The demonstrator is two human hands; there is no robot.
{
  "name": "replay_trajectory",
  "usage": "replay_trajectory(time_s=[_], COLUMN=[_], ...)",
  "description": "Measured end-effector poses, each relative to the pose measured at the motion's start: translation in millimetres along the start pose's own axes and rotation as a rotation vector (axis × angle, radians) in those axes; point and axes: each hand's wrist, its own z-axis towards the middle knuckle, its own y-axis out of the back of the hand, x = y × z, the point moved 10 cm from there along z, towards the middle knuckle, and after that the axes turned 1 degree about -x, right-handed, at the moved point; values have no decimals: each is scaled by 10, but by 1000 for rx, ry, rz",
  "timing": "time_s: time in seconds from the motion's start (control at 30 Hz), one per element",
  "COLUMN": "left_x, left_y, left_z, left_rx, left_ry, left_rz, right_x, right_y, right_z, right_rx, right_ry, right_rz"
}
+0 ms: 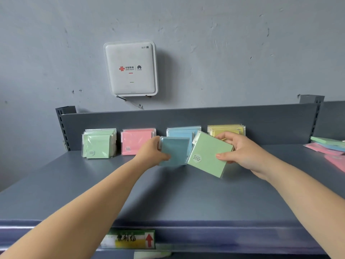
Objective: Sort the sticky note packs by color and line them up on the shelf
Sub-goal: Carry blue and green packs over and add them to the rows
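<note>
Looking from the head camera, the grey shelf (pixel 74 184) runs across the view, and its back panel (pixel 186 116) serves as landmark. Four rows of sticky note packs lean against this panel: the green row (pixel 99 143) at the far left end, then the pink row (pixel 137 141), then the blue row (pixel 182 134), then the yellow row (pixel 226 129). In front of the panel, between the pink and blue rows, the left hand (pixel 152 152) grips a blue pack (pixel 174 151) by its left edge, thumb on the front face; the pack stands upright just in front of the blue row and hides its lower part. The right hand (pixel 240 153) holds a green pack (pixel 208 155), tilted, with the thumb on its face and the fingers curled over its top edge; this pack and the hand cover the lower part of the yellow row and the right side of the blue row. Whether the green pack touches the shelf I cannot tell. At the right end of the panel, a loose pile of unsorted packs (pixel 326 145), green, blue and pink, lies flat on the shelf. Above the panel, a white WiFi router (pixel 130 69) hangs on the grey wall (pixel 242 43). On the shelf's front edge, well below the panel, sits a label (pixel 128 239) with a red arrow.
</note>
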Motion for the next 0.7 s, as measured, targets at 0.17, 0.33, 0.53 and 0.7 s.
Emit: replay_trajectory(time_s=[0.17,0.33,0.53,0.7], left_x=[-86,-66,27,25], left_y=[-56,-168,-216,-202], left_z=[277,489,618,606], left_rx=[-36,-8,-27,-44], left_ry=[-20,-14,51,72], left_rz=[306,431,485,538], right_x=[25,17,27,42], right_y=[43,130,111,173], right_z=[176,325,412,464], right_rx=[81,112,165,141], right_ry=[-13,-34,-5,32], right_rz=[-35,-39,-57,-86])
